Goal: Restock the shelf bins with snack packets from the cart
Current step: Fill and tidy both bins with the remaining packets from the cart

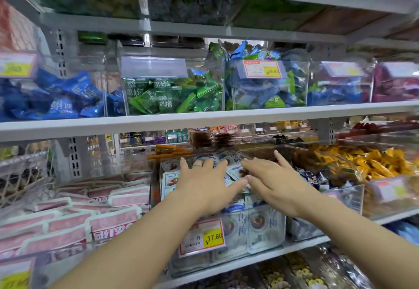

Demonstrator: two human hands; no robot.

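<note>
- Head view: both hands reach into a clear plastic bin (238, 251) on the lower white metal shelf (306, 245), straight ahead of the person.
- Left hand (204, 182) lies palm down with its fingers straight and spread wide, holding nothing, over the top layer of white-and-blue snack packets (169, 181).
- Right hand (269, 182) is likewise flat and spread, palm down, gripping nothing, just beside the left; the two thumbs nearly meet over the middle of the bin.
- Whether the palms press on the packets or only skim them cannot be told.
- White-and-blue packets fill this bin up to its rim and show through its front wall.
- A red-and-yellow price label (201, 237) reading 17.80 hangs on the bin's front, partly behind the left forearm.
- Left of this bin lie stacked pink-and-white flat packets (68, 223).
- Right of it stands another clear bin holding dark blue-and-white wrapped sweets (313, 177), and beyond that a heap of yellow-orange wrapped sweets (367, 164).
- On the shelf above, from left to right: blue packets (59, 100), a clear bin of green packets (172, 99), a bin of mixed blue and green packets with a label reading 29.80 (263, 69), and purple packets (396, 86) at the far right.
- The edges of the view are blurred.
</note>
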